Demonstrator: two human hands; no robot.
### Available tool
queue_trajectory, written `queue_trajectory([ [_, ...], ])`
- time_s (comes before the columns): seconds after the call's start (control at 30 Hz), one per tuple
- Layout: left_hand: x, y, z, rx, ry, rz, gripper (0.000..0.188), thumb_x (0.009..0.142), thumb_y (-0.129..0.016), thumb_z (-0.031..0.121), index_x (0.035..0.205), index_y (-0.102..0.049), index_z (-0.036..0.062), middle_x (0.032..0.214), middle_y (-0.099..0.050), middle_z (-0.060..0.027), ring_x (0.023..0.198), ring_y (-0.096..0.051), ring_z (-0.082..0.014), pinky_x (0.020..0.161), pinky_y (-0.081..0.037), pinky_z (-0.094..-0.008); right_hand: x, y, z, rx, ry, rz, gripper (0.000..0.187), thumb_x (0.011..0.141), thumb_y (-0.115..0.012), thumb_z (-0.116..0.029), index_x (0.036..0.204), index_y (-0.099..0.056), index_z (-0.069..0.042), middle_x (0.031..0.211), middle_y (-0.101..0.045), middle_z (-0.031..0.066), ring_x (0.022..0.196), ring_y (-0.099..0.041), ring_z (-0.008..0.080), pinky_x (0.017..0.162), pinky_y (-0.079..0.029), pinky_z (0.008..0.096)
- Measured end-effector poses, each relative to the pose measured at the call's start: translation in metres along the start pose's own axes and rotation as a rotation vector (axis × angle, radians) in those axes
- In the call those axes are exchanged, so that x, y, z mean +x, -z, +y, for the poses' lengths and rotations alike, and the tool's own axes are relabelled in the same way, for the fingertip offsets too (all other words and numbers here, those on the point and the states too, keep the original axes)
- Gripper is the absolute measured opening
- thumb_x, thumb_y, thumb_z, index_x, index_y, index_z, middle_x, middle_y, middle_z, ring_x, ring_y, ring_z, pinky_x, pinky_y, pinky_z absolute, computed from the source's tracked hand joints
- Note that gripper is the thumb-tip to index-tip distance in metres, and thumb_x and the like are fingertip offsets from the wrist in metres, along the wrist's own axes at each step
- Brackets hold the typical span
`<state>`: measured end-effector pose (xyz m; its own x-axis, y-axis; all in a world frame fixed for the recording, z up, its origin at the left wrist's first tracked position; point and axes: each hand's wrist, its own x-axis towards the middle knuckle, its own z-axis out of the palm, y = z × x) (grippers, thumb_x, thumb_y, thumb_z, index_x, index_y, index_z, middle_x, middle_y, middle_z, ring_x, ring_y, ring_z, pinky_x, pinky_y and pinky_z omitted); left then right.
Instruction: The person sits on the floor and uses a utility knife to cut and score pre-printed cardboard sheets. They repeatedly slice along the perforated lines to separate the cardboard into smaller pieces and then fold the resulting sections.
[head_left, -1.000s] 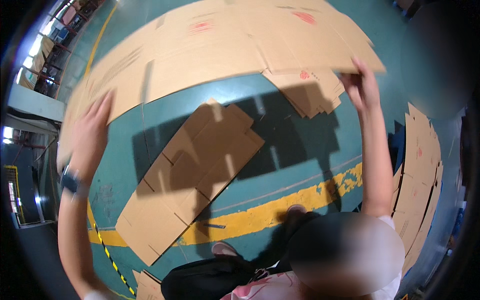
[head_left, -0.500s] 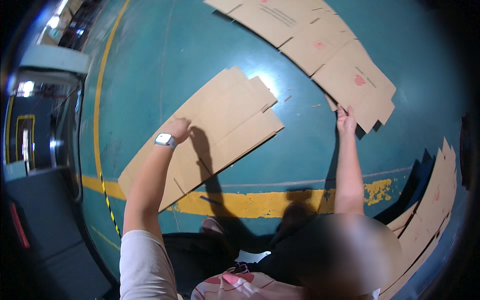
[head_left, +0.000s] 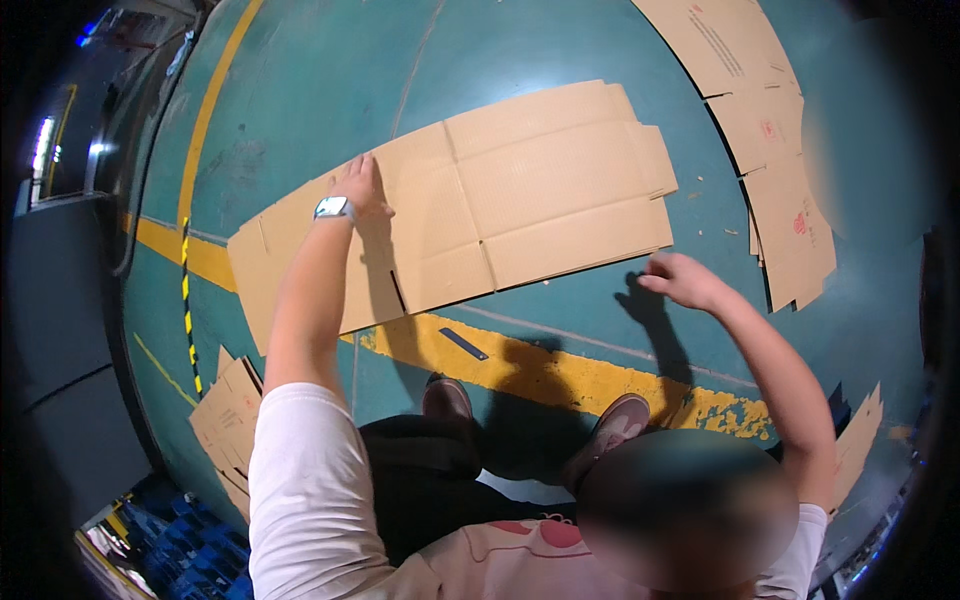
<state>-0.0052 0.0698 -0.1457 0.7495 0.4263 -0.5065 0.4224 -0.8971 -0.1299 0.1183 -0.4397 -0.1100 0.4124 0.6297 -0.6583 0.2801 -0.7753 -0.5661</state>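
Note:
A large flattened cardboard box [head_left: 520, 200] lies on the teal floor in front of me, creases and flaps showing. My left hand [head_left: 360, 185], with a watch on the wrist, rests flat on its left part, fingers spread. My right hand [head_left: 680, 280] hovers just off the box's lower right edge over the floor, fingers loosely apart and holding nothing. My two shoes [head_left: 447, 400] stand near a yellow floor line below the box.
More flat cardboard sheets [head_left: 770, 140] lie at the upper right, others at the lower left [head_left: 225, 420] and lower right [head_left: 860, 440]. A worn yellow line [head_left: 540, 365] crosses the floor with a small dark strip [head_left: 462, 343] on it. Blue crates [head_left: 190, 550] sit at the lower left.
The flat box now lies straight across in front of me. My left hand has settled on its left part; my right hand has come off the sheets at the right.

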Motion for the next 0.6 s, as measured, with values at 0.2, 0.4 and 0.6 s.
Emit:
queue_trajectory([
  [0.2,0.037,-0.006,-0.005,-0.009,-0.011,0.025,0.122,0.051,-0.088,0.041,0.146,-0.016,0.0105,0.149,-0.027,-0.0087,0.138,-0.026,-0.0268,0.109,-0.024,-0.0560,0.090,-0.111,-0.043,0.234,-0.078,0.117,0.044,0.086,-0.061,-0.040,0.080,-0.059,0.003,0.071,-0.062,0.0168,0.068,-0.060,0.0227,0.066,-0.048,0.0360],
  [0.4,0.063,0.001,-0.026,-0.089,-0.022,-0.142,0.118,0.048,-0.090,0.041,0.142,-0.025,0.0123,0.138,-0.039,-0.0105,0.132,-0.034,-0.0285,0.103,-0.035,-0.0486,0.097,-0.169,-0.087,1.255,-0.309,0.316,0.031,0.092,-0.058,-0.028,0.088,-0.058,0.003,0.084,-0.062,0.0111,0.074,-0.063,0.0189,0.067,-0.057,0.0313],
  [0.6,0.056,0.012,-0.015,-0.074,-0.031,-0.081,0.097,0.048,-0.090,0.041,0.128,-0.045,0.0101,0.131,-0.045,-0.0093,0.128,-0.037,-0.0281,0.102,-0.035,-0.0441,0.101,-0.180,-0.110,1.568,-0.382,0.477,0.027,0.092,-0.059,-0.026,0.087,-0.056,0.000,0.082,-0.060,0.0112,0.069,-0.063,0.0197,0.065,-0.058,0.0310],
])
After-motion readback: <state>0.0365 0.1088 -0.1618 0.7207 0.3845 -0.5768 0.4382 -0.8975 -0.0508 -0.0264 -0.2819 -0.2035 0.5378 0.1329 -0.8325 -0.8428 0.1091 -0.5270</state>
